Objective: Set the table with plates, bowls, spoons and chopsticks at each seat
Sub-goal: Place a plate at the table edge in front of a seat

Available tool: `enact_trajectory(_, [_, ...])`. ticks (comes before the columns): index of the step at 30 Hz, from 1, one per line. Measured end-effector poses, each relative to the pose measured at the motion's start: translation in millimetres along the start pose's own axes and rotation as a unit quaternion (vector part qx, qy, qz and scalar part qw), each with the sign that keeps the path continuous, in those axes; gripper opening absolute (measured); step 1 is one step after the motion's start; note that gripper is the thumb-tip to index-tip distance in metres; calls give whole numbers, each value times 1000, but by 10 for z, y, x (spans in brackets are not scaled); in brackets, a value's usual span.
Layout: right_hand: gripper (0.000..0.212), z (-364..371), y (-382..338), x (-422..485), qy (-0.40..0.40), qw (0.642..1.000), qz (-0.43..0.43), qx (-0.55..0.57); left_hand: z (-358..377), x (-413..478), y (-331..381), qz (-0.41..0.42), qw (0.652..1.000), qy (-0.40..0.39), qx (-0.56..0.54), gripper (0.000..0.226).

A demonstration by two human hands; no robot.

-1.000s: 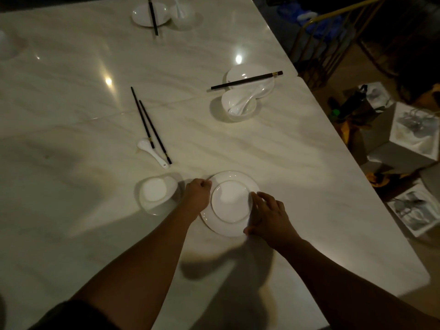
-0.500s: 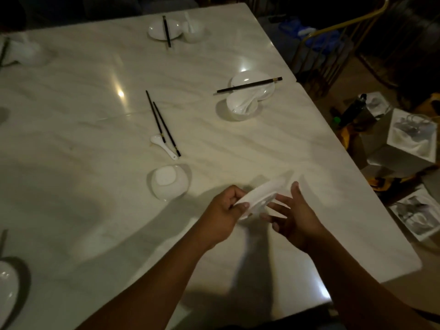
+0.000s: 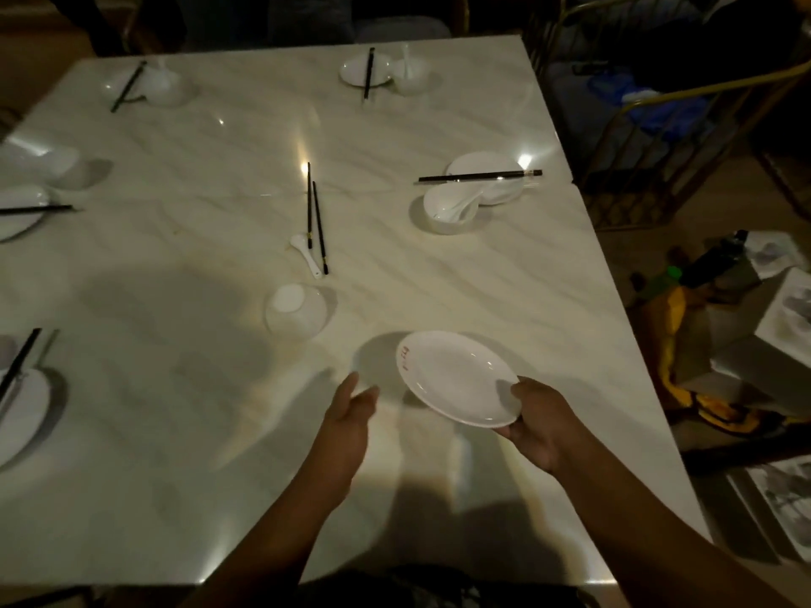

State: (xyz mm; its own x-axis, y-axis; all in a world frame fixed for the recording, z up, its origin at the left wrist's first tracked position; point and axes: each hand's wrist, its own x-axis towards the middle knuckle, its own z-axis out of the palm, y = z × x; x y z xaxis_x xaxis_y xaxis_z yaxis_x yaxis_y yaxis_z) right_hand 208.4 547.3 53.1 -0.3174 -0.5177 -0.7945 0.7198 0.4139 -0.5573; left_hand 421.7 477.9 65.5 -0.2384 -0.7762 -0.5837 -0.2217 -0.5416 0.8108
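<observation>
1. A second ago the plate (image 3: 456,377) lay upside down on the table (image 3: 175,265) with both hands on its rim; half a second ago both hands held it on edge, and it now faces up, off the table, in the right hand alone
2. The left hand (image 3: 351,410) has let go: it hovers just left of the plate with fingers extended, palm turned inward toward the plate, holding nothing
3. The right hand (image 3: 537,425) grips the plate's near right rim, thumb on top and fingers underneath, with the plate tilted slightly and its shadow on the marble below
4. The upside-down bowl (image 3: 295,310) sits on the table beyond and left of the plate, well apart from both hands
5. A white spoon (image 3: 305,254) and a pair of black chopsticks (image 3: 317,219) lie loose beside each other beyond that bowl, the spoon touching the chopsticks' near ends
6. Further right, a finished setting (image 3: 474,186) shows a plate, bowl, spoon and chopsticks together
</observation>
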Motion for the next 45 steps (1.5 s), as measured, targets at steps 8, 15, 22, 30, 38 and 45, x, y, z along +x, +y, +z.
enact_trajectory(8, [37, -35, 350, -37, -72, 995, 49, -55, 497, -75, -178, -82, 990, 43, -109, 36])
enact_trajectory(15, [23, 28, -270, 243, -43, 967, -48, -247, 166, 271, 52, -57, 995, -5, 78, 34])
enact_trajectory(22, [27, 60, -3, 500, -24, 924, -91, -370, 97, 544, -64, -72, 985, 34, 156, 36])
enact_trajectory(30, [32, 75, 203, 682, 53, 890, -140, -431, -3, 697, -254, -83, 982, 50, 163, 23])
enact_trajectory(38, [26, 95, 96, 825, 100, 841, -182, -499, 9, 817, -262, -54, 968, 14, 243, 15])
enact_trajectory(45, [27, 109, 101, 881, 98, 823, -183, -529, -3, 918, -226, -58, 965, 8, 256, 11])
